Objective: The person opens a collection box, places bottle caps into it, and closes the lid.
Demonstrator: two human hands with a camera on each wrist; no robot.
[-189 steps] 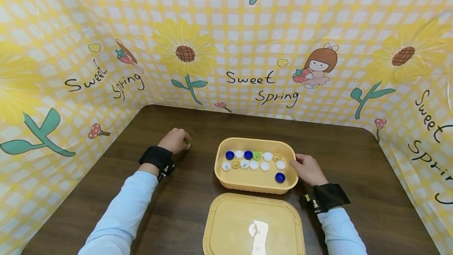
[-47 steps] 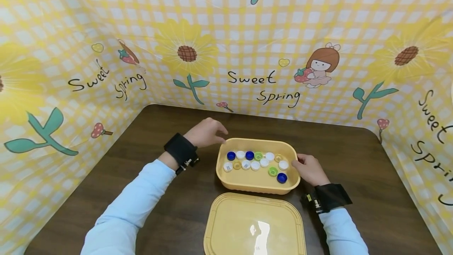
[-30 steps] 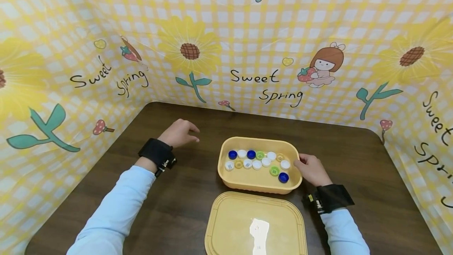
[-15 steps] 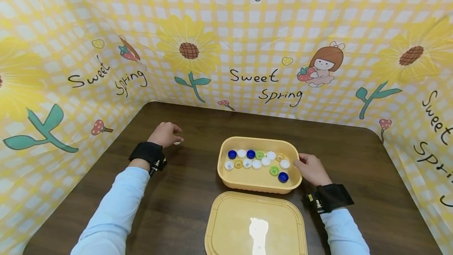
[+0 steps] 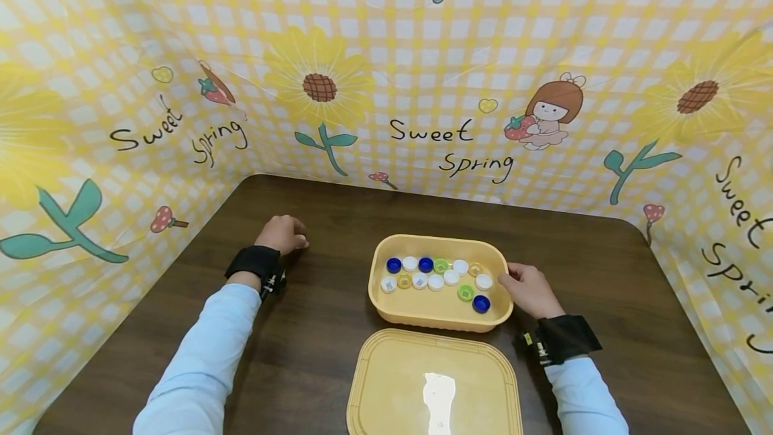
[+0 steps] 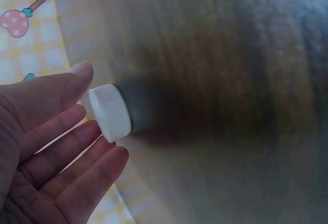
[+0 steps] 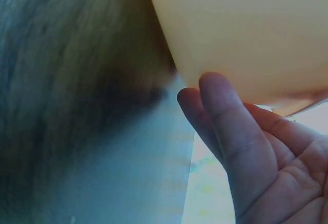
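Observation:
In the left wrist view a small white bottle cap [image 6: 110, 114] lies at the table's left, its rim against a dark shadow on the wood. My left hand [image 5: 280, 233] is over it, thumb and fingertips at its upper edge, with the thumb spread from the loosely bent fingers. The hand hides this cap in the head view. My right hand [image 5: 531, 287] pinches the right end of a yellow plastic box [image 5: 431, 321], thumb against its wall. Inside the box lie blue [image 5: 481, 303], white [image 5: 484, 281], green [image 5: 466, 293] and clear yellowish bottle caps [image 5: 404, 280], mostly in two rows.
A matching yellow lid [image 5: 392, 381] lies flat in front of the box, light glaring off it. Yellow checked cloth [image 5: 423, 72] rises along the back and both sides of the dark wooden table [image 5: 314, 327].
A green cap from the left hand now lies in the box. The left hand has since gone from the box back to the left, down at a white cap. The right hand stays put.

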